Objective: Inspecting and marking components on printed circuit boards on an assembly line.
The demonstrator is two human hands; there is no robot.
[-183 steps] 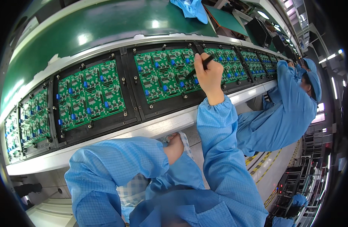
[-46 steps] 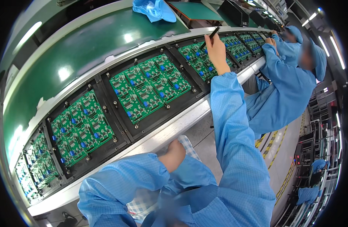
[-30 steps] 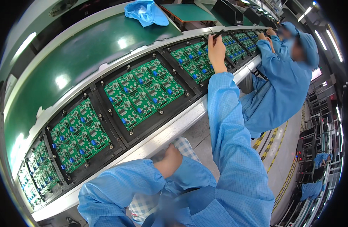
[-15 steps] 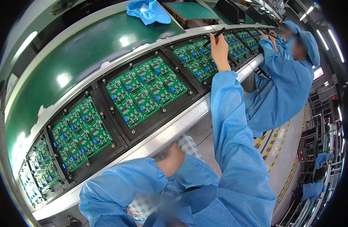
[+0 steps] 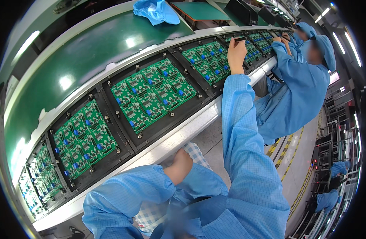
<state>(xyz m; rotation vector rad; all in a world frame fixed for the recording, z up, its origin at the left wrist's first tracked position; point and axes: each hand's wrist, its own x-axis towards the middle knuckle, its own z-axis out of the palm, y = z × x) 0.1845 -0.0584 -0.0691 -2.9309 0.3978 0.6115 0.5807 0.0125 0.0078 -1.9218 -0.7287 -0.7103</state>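
My right hand [image 5: 236,57] is raised over the row of boards, its fingers pinched on a black pen-like tool [image 5: 239,39]. The tool lies nearly level, its tip pointing right. Beneath and beside that hand is a green circuit board panel [image 5: 207,61] with blue parts, set in a black frame. Closer to me sits another panel [image 5: 153,93], bordered by small metal posts. My left hand [image 5: 180,166] rests low at my lap beside a blue checked cloth [image 5: 198,154]. Its fingers are curled, and whatever they hold, if anything, is hidden.
More framed panels [image 5: 85,137] run along the line to the left and right. A metal rail [image 5: 171,147] edges it on my side. Beyond lies a green bench top [image 5: 83,67] with a blue cap [image 5: 156,12]. Two co-workers in blue [image 5: 298,91] sit at right.
My right hand has shifted slightly right and nearer to me. The tool has turned from slanting upward to nearly level. My left hand stays in place.
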